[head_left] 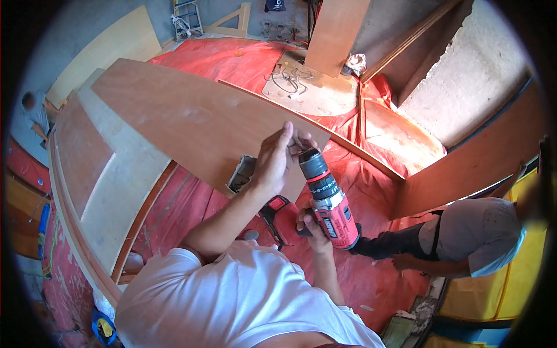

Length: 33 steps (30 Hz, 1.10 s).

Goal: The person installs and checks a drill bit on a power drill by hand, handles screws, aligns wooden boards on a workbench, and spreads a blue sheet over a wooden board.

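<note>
A red and black cordless drill (pixel 339 220) points up and away from my body, its chuck at the top. My right hand (pixel 316 235) is wrapped round its handle, with the red and black battery base (pixel 279 217) sticking out to the left. My left hand (pixel 275 159) is at the chuck tip, its fingers curled and close together around something too small to make out. Beside my left wrist, a small open grey box (pixel 241 174) with unclear contents rests on a large brown wooden board (pixel 191 116).
A person in a grey shirt (pixel 476 232) stands at the right by an upright wooden panel (pixel 464 156). Another person (pixel 36 119) is at the far left. Red sheeting (pixel 232 55) covers the floor. Cables (pixel 293 78) lie at the back, beyond a long wooden strip (pixel 360 152).
</note>
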Motion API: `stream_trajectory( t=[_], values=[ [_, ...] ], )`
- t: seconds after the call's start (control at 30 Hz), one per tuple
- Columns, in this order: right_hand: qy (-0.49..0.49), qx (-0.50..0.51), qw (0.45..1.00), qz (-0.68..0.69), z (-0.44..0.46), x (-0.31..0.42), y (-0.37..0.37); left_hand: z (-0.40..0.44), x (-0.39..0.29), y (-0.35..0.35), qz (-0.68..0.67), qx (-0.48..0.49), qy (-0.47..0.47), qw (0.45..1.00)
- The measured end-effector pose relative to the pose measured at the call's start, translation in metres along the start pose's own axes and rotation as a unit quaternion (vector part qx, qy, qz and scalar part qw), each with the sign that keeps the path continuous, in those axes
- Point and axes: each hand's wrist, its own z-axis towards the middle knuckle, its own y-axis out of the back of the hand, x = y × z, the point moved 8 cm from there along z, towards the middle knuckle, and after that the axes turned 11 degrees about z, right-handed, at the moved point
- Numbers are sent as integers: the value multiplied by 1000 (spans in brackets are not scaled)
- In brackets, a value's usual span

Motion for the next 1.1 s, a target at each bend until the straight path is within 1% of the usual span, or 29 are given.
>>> stream_trajectory(
  t=[0.1, 0.23, 0.37, 0.47, 0.57, 0.67, 0.77, 0.87, 0.9, 1.0, 1.07, 1.1],
  values=[
    [-13, -1, 999, 46, -1, -6, 1, 3, -16, 15, -23, -14, -2, 1000],
    [15, 40, 994, 105, 1, -4, -8, 2, -32, 27, -12, -9, -15, 1000],
    [29, 61, 993, 98, -1, 0, -3, -1, -33, 28, -9, -8, -18, 1000],
    [38, 72, 994, 71, 0, -2, -3, -3, -36, 30, 0, -26, -25, 999],
    [22, 65, 995, 68, -1, -3, -1, -2, -36, 30, 5, -34, -30, 999],
    [18, 53, 996, 70, -3, 0, -3, -4, -40, 29, 41, -45, -38, 997],
    [-2, 42, 997, 64, -4, -3, 2, -6, -50, 26, 84, -26, -31, 996],
    [-26, -3, 1000, 2, -9, -8, 21, -3, -52, 14, 155, 35, -39, 987],
    [-40, -14, 998, -45, -13, -13, 29, -4, -54, 10, 210, 51, -43, 976],
    [-70, -54, 981, -172, -18, -24, 47, -15, -68, -2, 317, 70, -87, 942],
    [-79, -87, 965, -236, -19, -31, 48, -17, -76, -1, 331, 82, -113, 933],
    [7, -75, 953, -295, -20, -47, 64, -19, -81, -2, 339, 80, -123, 929]
  ],
)
